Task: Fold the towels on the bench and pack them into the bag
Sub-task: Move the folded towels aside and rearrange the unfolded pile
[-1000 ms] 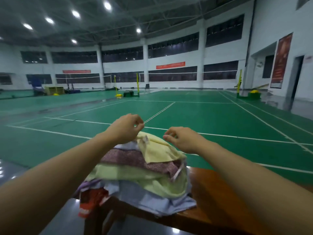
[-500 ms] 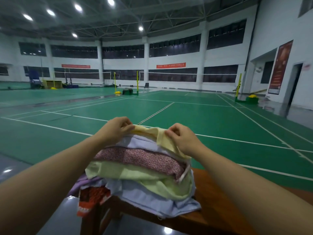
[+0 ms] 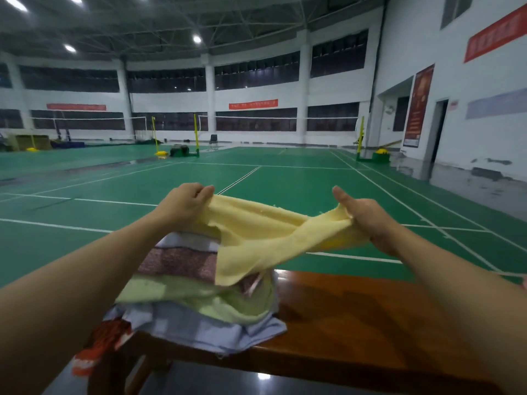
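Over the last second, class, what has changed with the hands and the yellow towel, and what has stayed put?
Both hands moved apart: the left hand and right hand, each pinching an end, lifted the yellow towel off the pile and stretched it out, twisted in the middle. The right hand took hold only within that second. The stack of towels on the bench stayed as it was.

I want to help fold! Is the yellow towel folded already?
Not yet. The yellow towel hangs twisted and stretched between the left hand and right hand.
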`<state>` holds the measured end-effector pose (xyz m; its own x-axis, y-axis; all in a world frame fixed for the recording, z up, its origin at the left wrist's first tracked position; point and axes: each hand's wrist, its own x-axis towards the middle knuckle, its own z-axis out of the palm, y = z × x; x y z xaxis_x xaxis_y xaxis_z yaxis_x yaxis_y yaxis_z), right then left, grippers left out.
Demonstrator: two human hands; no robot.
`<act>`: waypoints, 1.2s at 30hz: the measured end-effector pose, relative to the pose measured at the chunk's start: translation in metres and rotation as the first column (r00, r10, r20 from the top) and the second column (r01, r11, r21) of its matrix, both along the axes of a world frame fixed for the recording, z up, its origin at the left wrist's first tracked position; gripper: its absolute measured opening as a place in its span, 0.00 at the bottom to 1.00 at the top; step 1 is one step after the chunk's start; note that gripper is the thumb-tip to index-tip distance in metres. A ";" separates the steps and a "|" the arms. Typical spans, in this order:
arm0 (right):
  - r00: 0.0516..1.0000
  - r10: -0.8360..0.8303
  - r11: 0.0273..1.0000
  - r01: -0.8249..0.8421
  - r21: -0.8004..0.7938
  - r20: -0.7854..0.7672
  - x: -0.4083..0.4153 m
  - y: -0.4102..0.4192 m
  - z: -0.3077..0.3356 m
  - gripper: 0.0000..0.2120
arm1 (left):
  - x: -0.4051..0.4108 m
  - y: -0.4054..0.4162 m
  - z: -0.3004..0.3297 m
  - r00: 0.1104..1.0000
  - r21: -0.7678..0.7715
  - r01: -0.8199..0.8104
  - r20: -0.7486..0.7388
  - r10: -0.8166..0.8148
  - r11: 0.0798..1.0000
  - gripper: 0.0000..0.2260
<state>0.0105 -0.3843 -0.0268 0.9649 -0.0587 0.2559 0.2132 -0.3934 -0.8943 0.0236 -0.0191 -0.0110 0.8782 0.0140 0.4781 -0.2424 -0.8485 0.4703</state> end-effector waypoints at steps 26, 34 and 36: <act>0.917 -0.263 0.606 -0.085 -0.791 -0.299 -0.040 -0.145 -0.178 0.30 | -0.097 -0.297 -0.123 0.094 -0.115 0.831 -0.935 -0.341 0.544 0.21; 0.960 -0.095 0.561 -0.168 -0.811 -0.265 -0.046 -0.162 -0.182 0.37 | -0.016 -0.280 -0.163 0.822 -0.035 0.512 -0.270 -0.502 0.858 0.16; 0.957 -0.098 0.557 -0.176 -0.812 -0.274 -0.044 -0.167 -0.182 0.31 | -0.008 -0.264 -0.188 0.818 0.244 0.468 -0.483 -0.312 0.850 0.25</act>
